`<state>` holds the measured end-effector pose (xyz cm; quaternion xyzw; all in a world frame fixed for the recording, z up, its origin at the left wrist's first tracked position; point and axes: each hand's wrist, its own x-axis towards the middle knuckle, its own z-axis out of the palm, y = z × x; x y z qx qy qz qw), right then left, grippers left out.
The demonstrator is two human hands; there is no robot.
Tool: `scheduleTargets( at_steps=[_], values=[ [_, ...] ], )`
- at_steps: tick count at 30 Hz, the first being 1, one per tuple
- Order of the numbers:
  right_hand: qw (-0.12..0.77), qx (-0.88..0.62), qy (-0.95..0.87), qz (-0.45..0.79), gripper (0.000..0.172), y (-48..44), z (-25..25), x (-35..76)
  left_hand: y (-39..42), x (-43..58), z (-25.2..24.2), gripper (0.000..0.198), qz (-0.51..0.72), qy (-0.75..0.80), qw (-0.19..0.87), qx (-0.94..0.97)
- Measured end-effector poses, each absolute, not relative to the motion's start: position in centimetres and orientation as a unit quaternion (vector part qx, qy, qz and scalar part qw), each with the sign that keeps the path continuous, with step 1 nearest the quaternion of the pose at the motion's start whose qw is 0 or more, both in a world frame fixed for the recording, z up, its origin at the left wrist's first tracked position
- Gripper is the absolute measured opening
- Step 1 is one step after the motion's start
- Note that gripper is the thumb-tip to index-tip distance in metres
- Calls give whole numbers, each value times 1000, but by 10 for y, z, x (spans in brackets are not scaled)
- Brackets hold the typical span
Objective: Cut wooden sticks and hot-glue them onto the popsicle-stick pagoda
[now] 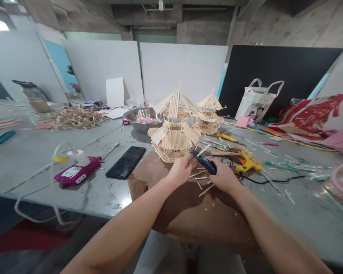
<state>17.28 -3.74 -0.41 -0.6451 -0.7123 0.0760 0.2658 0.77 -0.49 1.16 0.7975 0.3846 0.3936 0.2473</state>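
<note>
Purple power strip near the front edge of the bench, black phone, stick-built pavilion back from that edge, left hand, its grip impossible to tell, blue tool in the closed grip of the right hand

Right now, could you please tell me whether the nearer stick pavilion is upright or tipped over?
Upright: the nearer stick pavilion rests on its base, with its pointed roof at the top.

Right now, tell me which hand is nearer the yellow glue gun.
Right. The right hand is close by, left of the glue gun; the left hand is farther left, near the stick model.
</note>
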Motion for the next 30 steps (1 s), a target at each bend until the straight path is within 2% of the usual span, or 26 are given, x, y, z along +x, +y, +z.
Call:
scheduleTargets(
  at_steps=[3, 7, 14, 18, 22, 30],
  values=[
    [301, -592, -739, 112, 42, -34, -7, 178, -4, 8, 9, 25, 414, 356, 277, 791],
    [314, -539, -773, 119, 54, -30, -13, 186, -6, 10, 9, 28, 412, 318, 403, 753],
    [287, -499, -816, 54, 58, -36, -4, 187, -8, 4, 12, 34, 318, 278, 624, 657],
    [264, -512, -817, 28, 58, -36, -2, 188, -4, -2, 15, 31, 293, 254, 683, 620],
    [198, -574, -794, -10, 57, -30, -3, 198, -1, -1, 18, 30, 336, 280, 626, 646],
    [65, -640, -765, -11, 50, -33, -3, 205, 2, 2, 14, 33, 363, 394, 273, 799]
  ],
)
